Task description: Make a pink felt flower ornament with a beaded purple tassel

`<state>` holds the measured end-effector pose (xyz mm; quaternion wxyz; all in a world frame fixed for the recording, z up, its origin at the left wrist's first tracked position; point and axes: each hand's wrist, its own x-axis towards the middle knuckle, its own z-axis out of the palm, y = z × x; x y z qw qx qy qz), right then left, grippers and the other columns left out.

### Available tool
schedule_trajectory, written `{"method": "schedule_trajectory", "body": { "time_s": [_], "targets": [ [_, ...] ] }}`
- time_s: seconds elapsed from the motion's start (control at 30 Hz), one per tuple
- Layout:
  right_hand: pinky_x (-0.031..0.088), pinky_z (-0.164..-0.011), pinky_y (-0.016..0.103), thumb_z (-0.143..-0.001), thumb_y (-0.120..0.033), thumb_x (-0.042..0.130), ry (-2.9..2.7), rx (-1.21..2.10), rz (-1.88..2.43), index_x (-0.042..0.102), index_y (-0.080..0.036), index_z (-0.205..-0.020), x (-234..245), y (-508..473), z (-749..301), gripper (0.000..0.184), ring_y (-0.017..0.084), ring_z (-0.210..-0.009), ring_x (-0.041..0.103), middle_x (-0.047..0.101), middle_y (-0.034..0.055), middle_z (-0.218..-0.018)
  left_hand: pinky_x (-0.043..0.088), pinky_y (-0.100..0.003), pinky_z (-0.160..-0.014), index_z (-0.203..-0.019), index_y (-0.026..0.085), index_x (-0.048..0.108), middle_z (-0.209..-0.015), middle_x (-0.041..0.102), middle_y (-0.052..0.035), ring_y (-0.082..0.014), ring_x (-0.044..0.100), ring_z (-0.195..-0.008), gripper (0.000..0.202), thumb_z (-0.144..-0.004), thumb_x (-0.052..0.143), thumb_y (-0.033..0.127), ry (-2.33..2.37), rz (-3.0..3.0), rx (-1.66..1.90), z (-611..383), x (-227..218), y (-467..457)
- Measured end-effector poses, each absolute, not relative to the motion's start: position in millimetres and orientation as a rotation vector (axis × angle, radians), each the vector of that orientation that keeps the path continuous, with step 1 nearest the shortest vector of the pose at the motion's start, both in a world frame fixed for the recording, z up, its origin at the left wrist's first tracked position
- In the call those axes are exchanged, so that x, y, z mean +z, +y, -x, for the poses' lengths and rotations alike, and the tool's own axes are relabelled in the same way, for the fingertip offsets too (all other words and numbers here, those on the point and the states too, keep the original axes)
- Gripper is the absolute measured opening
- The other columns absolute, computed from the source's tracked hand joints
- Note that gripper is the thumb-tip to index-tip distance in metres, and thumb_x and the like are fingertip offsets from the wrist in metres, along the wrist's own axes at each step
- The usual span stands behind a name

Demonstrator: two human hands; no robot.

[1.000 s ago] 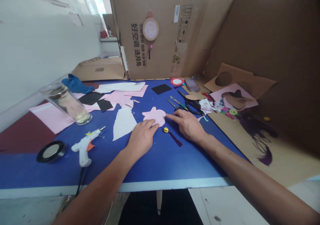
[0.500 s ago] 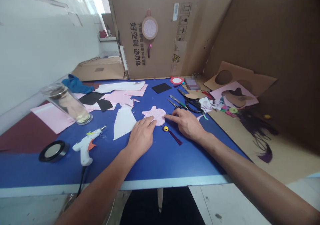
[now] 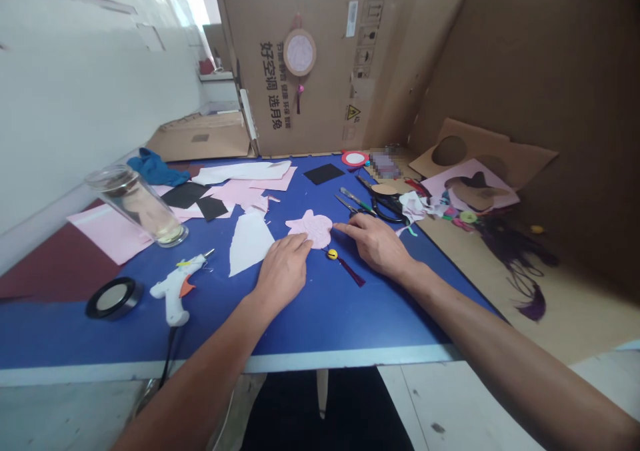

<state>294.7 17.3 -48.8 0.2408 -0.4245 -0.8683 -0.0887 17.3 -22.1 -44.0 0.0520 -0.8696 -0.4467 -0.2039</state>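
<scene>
With the left hand, resting palm down and opened out, holding the fingers close together and laying the fingertips on the near left edge of a lobed pink cutout; with the left forearm, slanting up from the lower left and meeting the wrist almost in line; with the right hand, pointing leftward with the index finger stretched out to the cutout's right edge, too close for telling touch from a slight gap; curling the other fingers loosely under, clasping nothing visible; with the right forearm, slanting in from the lower right; finding the cutout lying flat on the blue bench, between both hands; seeing a yellow bell and a dark red tassel trailing from its near side; seeing a white paper piece lying beside the left hand, and black-handled tools lying just beyond the right; seeing a white glue gun lying farther left.
</scene>
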Motion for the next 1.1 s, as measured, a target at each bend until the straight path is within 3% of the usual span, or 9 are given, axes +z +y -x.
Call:
{"method": "schedule_trajectory", "body": {
  "time_s": [0.33,0.53,0.8,0.97,1.1],
  "targets": [
    [0.052,-0.082,0.036,-0.104,-0.007,0.043,-2.322,-0.259,1.138,0.079,-0.024,-0.138,-52,17,-299,0.052,0.026,-0.094,0.067,0.075,0.0124,-0.112,0.058,-0.052,-0.108,-0.133,0.017,0.073,-0.147,0.072,-0.0158,-0.0327,0.068,-0.133,0.042,-0.100,0.051,0.004,-1.417,2.637,-0.518,-22,-30,-33],
    [0.055,-0.082,0.039,-0.106,-0.010,0.042,-2.319,-0.246,1.100,0.078,-0.021,-0.139,-57,18,-305,0.050,0.028,-0.095,0.069,0.074,0.0143,-0.111,0.059,-0.052,-0.110,-0.140,0.018,0.070,-0.152,0.070,-0.0132,-0.0319,0.068,-0.135,0.038,-0.108,0.051,0.016,-1.470,2.569,-0.659,-8,-9,-81],
    [0.055,-0.080,0.036,-0.109,-0.015,0.046,-2.290,-0.185,1.158,0.079,-0.021,-0.138,-49,9,-295,0.044,0.025,-0.091,0.070,0.075,0.0124,-0.108,0.065,-0.043,-0.098,-0.124,0.028,0.075,-0.128,0.081,-0.0045,-0.0278,0.076,-0.120,0.028,-0.110,0.052,0.032,-1.890,2.194,-0.812,82,-3,-145],
    [0.055,-0.079,0.033,-0.109,-0.015,0.049,-2.255,-0.082,1.192,0.078,-0.020,-0.139,-48,4,-288,0.042,0.023,-0.091,0.071,0.074,0.0104,-0.106,0.063,-0.046,-0.109,-0.134,0.024,0.074,-0.141,0.078,-0.0077,-0.0284,0.073,-0.131,0.034,-0.109,0.052,0.030,-1.779,2.382,-0.790,60,-12,-132],
    [0.055,-0.081,0.033,-0.109,-0.014,0.050,-2.271,-0.078,1.199,0.080,-0.021,-0.136,-49,4,-290,0.042,0.024,-0.094,0.073,0.075,0.0104,-0.107,0.052,-0.052,-0.125,-0.149,0.017,0.067,-0.164,0.063,-0.0136,-0.0312,0.060,-0.151,0.043,-0.111,0.050,0.028,-1.619,2.610,-0.599,14,-10,-94]
  ]
}}
